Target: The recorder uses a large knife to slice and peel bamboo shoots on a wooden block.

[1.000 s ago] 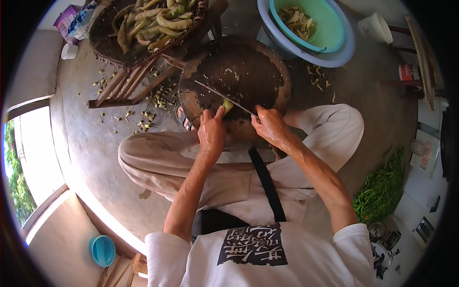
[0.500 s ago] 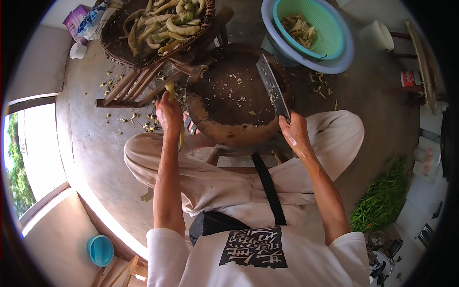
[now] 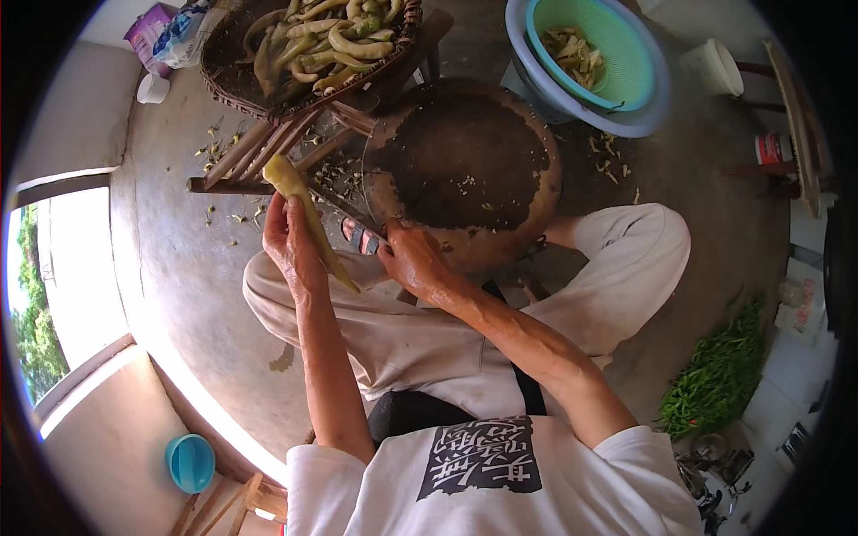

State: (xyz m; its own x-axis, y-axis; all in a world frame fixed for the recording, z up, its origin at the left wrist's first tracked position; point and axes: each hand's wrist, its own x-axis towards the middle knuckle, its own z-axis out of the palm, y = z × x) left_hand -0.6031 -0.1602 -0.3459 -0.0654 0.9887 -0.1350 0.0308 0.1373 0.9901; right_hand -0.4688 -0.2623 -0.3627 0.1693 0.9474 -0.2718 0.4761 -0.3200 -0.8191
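My left hand [image 3: 291, 239] holds a long pale yellow-green pepper [image 3: 308, 214] over my left knee, its thick end pointing up and its tapered end hanging below my fingers. My right hand [image 3: 415, 257] reaches across to the left, closed round the handle of a cleaver [image 3: 350, 211]. The cleaver's blade is seen nearly edge-on and slants up toward the pepper; whether it touches the pepper I cannot tell. In front of me, the round wooden chopping block [image 3: 460, 234] has a few pale seeds on its dark, wet middle.
A wicker basket [image 3: 259, 109] heaped with peppers [image 3: 344, 45] rests by a slatted wooden chair [image 3: 259, 156]. Nested green and blue plastic basins [image 3: 657, 80] hold pale pepper pieces [image 3: 575, 55]. Stem scraps [image 3: 223, 147] litter the floor. Green chillies [image 3: 715, 380] are piled at right.
My right hand has brought the cleaver from the block's right side across to the pepper at left. The pepper is raised and turned in my left hand. Fewer seeds show on the block.
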